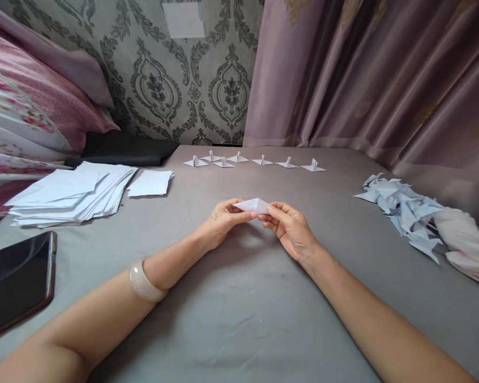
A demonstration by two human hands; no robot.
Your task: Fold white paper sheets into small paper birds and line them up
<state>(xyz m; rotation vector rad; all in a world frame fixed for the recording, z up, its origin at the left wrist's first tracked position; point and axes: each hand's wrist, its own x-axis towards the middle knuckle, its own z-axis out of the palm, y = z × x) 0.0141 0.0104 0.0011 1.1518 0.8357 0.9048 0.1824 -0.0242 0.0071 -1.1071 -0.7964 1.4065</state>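
Note:
A small white folded paper (pixel 252 205), shaped like a long diamond, is held up above the grey cloth between both hands. My left hand (pixel 225 219) pinches it from the left, the thumb along its lower edge. From the other side my right hand (pixel 289 226) grips its right end between thumb and fingers. Beyond the hands, several folded paper pieces (pixel 262 160) with upright tips stand in a loose row. The far side of the held paper is hidden.
Stacked white paper sheets (pixel 69 194) and smaller squares (pixel 150 183) lie on the left, with a phone (pixel 22 282) nearer. A black flat item (pixel 127 149) rests behind them. On the right are a heap of folded papers (pixel 403 207) and a pale cloth (pixel 465 239).

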